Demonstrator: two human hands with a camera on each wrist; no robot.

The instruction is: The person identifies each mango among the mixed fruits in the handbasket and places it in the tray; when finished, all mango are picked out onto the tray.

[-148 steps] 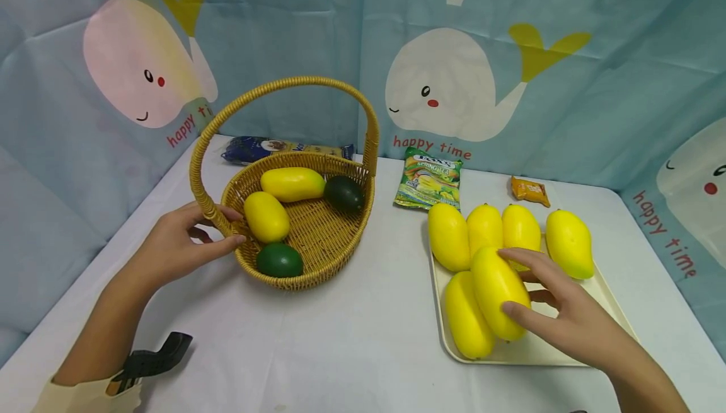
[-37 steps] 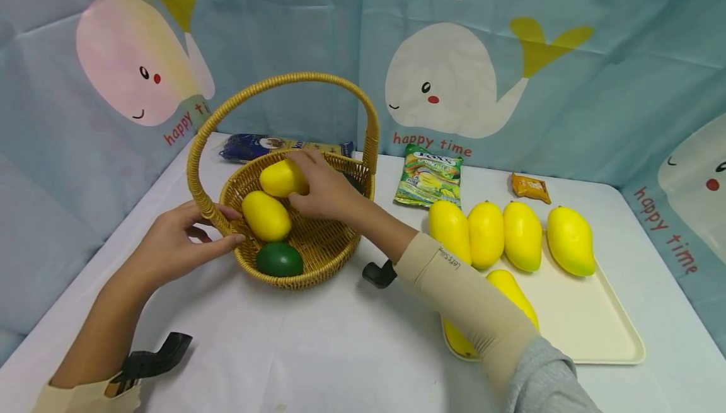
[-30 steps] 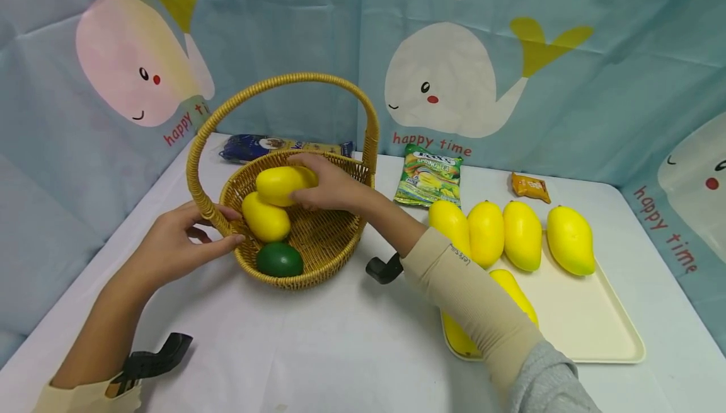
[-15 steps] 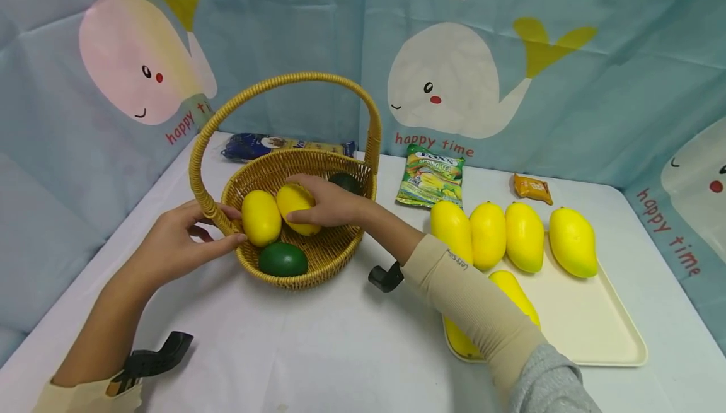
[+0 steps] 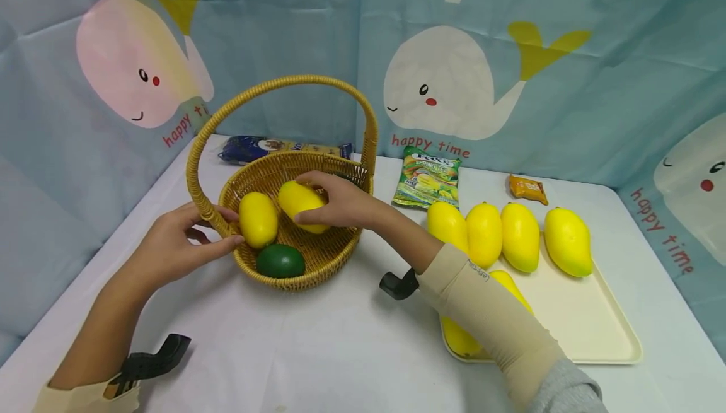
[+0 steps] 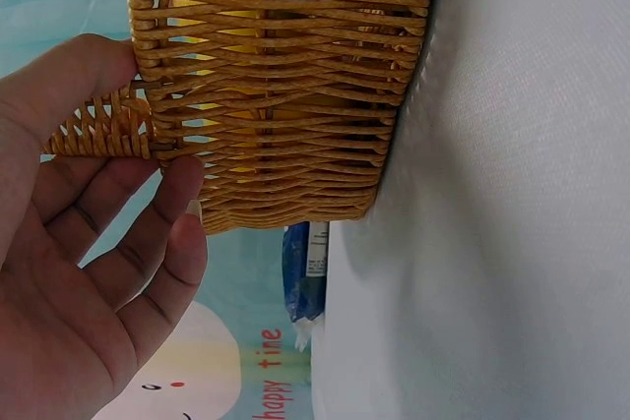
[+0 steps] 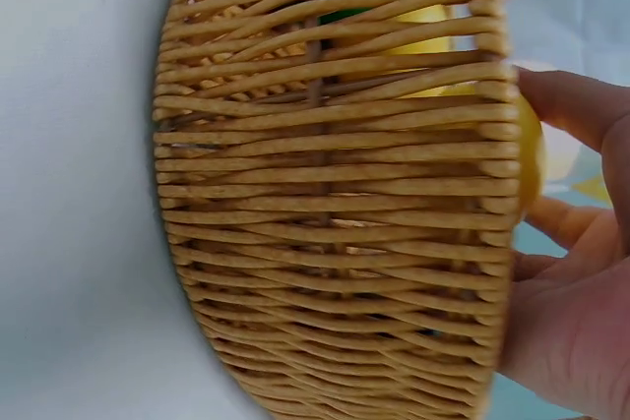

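Observation:
In the head view, my left hand (image 5: 187, 236) holds the wicker basket (image 5: 306, 282) at the foot of its arched handle. The left wrist view shows the thumb and fingers of that hand (image 6: 89, 223) pinching the woven rim (image 6: 148, 56). Inside the basket, my right hand (image 5: 343, 205) grips a yellow mango (image 5: 296, 198) from above. A second yellow mango (image 5: 258, 221) lies to its left, and a dark green, avocado-like fruit (image 5: 280, 261) sits at the front. Another dark fruit (image 5: 347, 178) is mostly hidden behind my right hand.
A cream tray (image 5: 595, 328) on the right carries several yellow mangoes (image 5: 520, 236), partly covered by my right forearm. Behind stand a green candy bag (image 5: 428, 176), an orange packet (image 5: 527, 188) and a blue package (image 5: 249, 148).
My right hand has left a mango on the tray and moved into the basket. There it has brought the rear mango forward and turned it. My left hand has stayed put.

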